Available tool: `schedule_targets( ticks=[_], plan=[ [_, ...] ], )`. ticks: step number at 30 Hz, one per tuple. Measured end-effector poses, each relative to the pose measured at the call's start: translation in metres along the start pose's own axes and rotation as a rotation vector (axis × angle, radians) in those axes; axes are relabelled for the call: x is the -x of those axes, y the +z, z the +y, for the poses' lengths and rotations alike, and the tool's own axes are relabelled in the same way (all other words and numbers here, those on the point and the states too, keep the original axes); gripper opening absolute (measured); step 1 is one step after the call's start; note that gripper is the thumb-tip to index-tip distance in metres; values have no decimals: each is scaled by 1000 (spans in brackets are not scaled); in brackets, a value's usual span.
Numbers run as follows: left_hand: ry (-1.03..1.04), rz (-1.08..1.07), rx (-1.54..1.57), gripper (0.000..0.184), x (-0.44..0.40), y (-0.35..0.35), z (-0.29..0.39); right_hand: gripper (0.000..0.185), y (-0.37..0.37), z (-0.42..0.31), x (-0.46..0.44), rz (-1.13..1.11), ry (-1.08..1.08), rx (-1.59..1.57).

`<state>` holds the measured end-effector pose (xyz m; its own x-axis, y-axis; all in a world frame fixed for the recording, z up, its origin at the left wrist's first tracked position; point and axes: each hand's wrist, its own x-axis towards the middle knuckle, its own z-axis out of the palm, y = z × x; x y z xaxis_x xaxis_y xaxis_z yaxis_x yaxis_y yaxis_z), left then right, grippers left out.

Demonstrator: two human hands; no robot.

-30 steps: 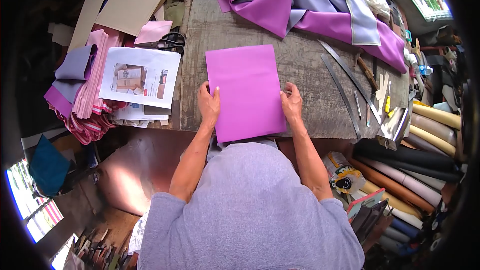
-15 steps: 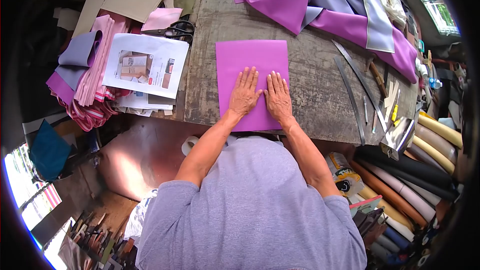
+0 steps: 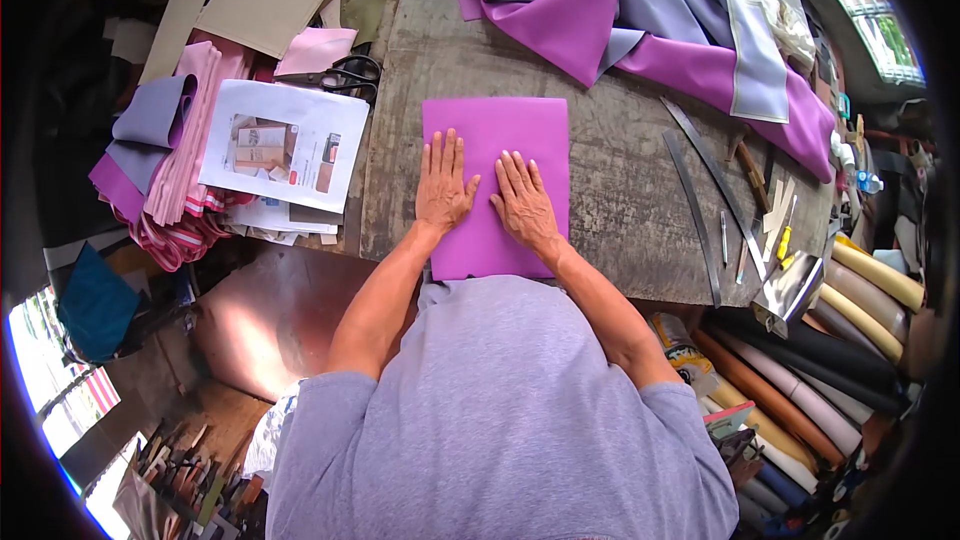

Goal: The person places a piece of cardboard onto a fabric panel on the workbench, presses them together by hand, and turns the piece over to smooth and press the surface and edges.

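A rectangular purple sheet (image 3: 496, 125) lies on the worn wooden table (image 3: 620, 190) in front of my body. My left hand (image 3: 443, 188) rests palm down across the sheet's left edge, with its fingers extended. Near the middle of the sheet, my right hand (image 3: 524, 204) also lies flat, fingers stretched out and slightly apart. Neither hand grips anything. The sheet's lower edge reaches the table's front edge, close to my shirt.
Printed papers (image 3: 283, 140), black scissors (image 3: 345, 76) and pink strips (image 3: 185, 155) lie left. Purple and grey material (image 3: 560, 20) is heaped at the back. Right are metal rulers (image 3: 715, 180), a hammer (image 3: 752, 175) and a yellow-handled tool (image 3: 785, 240); rolls (image 3: 790, 390) stand beyond.
From gripping the sheet's two sides, both hands moved onto its top and flattened. Since the middle frame, my left hand has shifted to the left edge and my right hand slightly left.
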<state>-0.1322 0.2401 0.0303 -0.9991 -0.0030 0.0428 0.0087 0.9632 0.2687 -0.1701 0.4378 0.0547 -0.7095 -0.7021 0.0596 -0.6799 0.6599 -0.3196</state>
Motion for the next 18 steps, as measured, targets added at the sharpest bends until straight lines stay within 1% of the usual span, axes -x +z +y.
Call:
schedule_targets(
  ticks=[2,6,11,14,18],
  plan=[
    [2,-17,2,76,-1,-2,1,59,-1,9,-19,-7,-30,-50],
    [-10,-23,39,74,-3,-5,2,58,-14,44,-61,27,43,0],
    [-12,-12,-61,72,-5,-1,9,59,-14,52,-70,21,82,11],
    [111,-97,-29,74,-31,0,25,60,-13,53,-69,0,88,20],
    [105,-105,68,73,-57,0,22,61,-12,54,-71,-21,95,31]
  ],
)
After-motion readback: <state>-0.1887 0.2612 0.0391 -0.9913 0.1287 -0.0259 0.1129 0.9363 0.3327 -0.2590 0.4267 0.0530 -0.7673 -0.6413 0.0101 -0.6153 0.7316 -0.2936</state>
